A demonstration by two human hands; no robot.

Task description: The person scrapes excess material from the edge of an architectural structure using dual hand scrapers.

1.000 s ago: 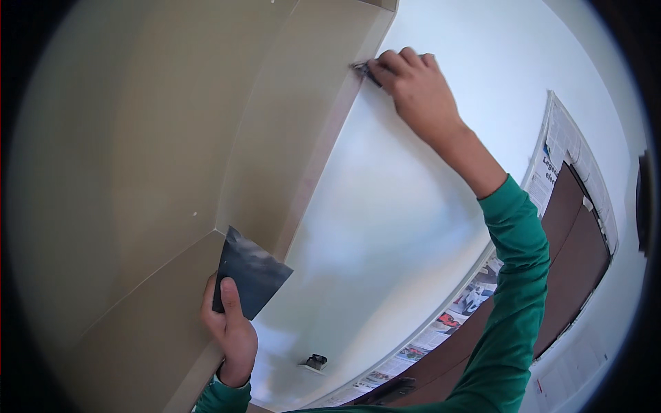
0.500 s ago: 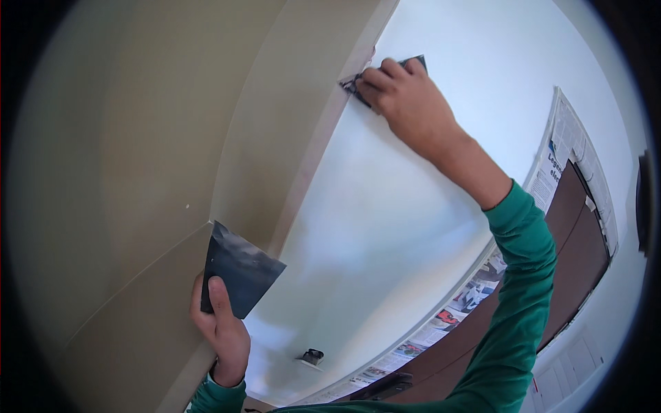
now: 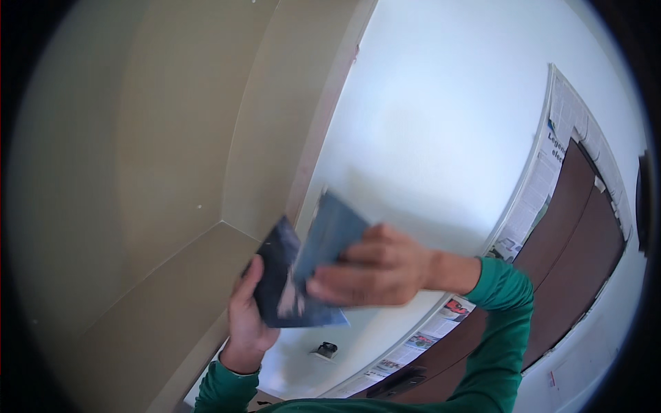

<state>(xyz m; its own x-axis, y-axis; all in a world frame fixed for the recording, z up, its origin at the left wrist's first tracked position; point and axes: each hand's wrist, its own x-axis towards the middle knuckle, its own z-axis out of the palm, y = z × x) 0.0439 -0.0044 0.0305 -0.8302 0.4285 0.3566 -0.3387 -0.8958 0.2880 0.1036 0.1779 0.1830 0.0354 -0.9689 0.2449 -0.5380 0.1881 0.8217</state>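
Note:
My left hand (image 3: 249,323) grips a thin, dark, flat scraper plate (image 3: 272,275) by its lower left side, thumb along the edge. Pale smears show on the plate's face. In my right hand (image 3: 385,268), slightly blurred, is a second flat scraper plate (image 3: 335,227), blue-grey with a worn upper edge, pinched between thumb and fingers. The two plates overlap in view, the blue-grey one in front; whether they touch I cannot tell. Behind them rises a white wall (image 3: 427,124) with a pinkish strip (image 3: 323,138) down its left corner.
A beige recess (image 3: 165,138) with a ledge (image 3: 165,296) lies to the left. Low on the white wall sits an open wall box (image 3: 326,351). Newspaper (image 3: 533,179) lines the frame of a brown door (image 3: 578,227) on the right.
My right hand has come down from the upper wall corner with its scraper plate to the one in my left hand. My left hand has shifted slightly right, and the view has moved a little.

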